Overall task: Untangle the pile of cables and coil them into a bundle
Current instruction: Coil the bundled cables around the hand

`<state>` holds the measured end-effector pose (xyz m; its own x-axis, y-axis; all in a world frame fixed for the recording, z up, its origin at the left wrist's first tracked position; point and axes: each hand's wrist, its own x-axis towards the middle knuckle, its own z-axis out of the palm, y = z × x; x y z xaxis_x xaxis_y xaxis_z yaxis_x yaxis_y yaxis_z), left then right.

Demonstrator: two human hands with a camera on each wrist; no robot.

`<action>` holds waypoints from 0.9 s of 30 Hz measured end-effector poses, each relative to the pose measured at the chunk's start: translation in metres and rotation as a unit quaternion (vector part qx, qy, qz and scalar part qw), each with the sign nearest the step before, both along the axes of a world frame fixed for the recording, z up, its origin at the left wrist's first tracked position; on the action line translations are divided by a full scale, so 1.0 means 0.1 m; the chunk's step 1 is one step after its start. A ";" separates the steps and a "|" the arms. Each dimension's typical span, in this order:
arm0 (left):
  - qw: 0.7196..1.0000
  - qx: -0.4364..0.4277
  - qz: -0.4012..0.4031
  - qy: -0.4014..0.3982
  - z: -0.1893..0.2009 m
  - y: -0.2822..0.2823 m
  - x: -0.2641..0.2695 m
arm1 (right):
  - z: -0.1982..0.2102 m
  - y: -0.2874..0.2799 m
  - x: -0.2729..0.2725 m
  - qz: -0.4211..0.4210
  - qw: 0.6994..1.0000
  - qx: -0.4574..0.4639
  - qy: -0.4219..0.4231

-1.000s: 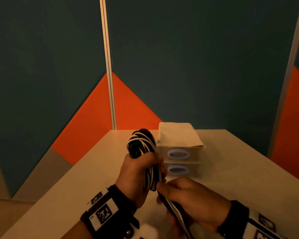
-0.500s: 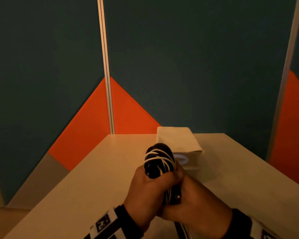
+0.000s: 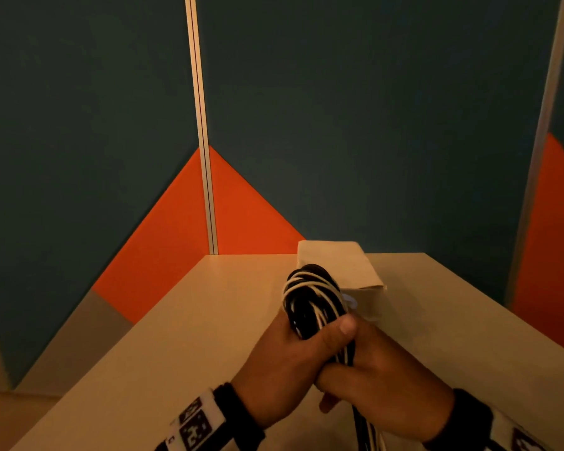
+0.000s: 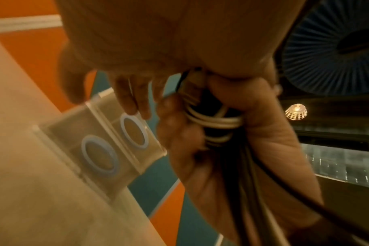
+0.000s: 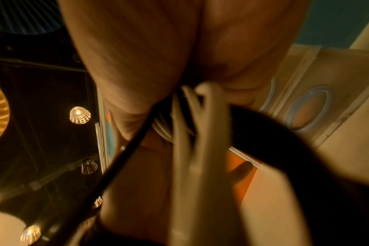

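A bundle of black and white cables (image 3: 310, 297) stands upright above the table, looped at the top. My left hand (image 3: 293, 356) grips the bundle around its middle, thumb across the front. My right hand (image 3: 381, 379) is pressed against the left one and holds the same cables lower down, where loose strands (image 3: 367, 432) hang toward the bottom edge. In the left wrist view the white and black cables (image 4: 217, 123) run through curled fingers. In the right wrist view the cables (image 5: 192, 133) cross close to the lens, blurred.
A small clear two-drawer box (image 3: 358, 281) with blue oval handles stands on the pale table (image 3: 183, 346) just behind the bundle. Teal and orange partition walls (image 3: 372, 125) close off the back and sides. The table's left edge runs diagonally.
The bundle and both hands have shifted right and now hide the box's front. My right hand has closed up against the left hand on the cables.
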<state>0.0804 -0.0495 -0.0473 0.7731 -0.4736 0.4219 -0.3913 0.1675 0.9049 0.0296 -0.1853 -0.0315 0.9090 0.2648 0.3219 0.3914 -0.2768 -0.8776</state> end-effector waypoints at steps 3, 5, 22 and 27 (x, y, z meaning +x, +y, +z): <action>0.997 0.040 0.030 -0.058 0.04 0.12 0.06 | 0.07 -0.05 0.00 0.015 0.993 0.081 0.083; 0.984 0.098 0.070 -0.134 0.12 0.24 0.07 | 0.08 -0.09 -0.01 0.008 0.981 0.133 0.142; 0.605 0.308 0.331 -0.655 0.04 0.17 0.03 | 0.18 -0.09 -0.12 0.029 0.953 0.069 0.293; 0.582 0.283 0.364 -0.670 0.02 0.12 -0.04 | 0.22 -0.09 -0.16 0.033 0.951 0.058 0.301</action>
<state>0.0761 -0.0371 -0.0454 0.0133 -0.5819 0.8132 -0.5896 -0.6614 -0.4636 0.0140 -0.1946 -0.0099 0.9208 0.3213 -0.2211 -0.1789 -0.1560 -0.9714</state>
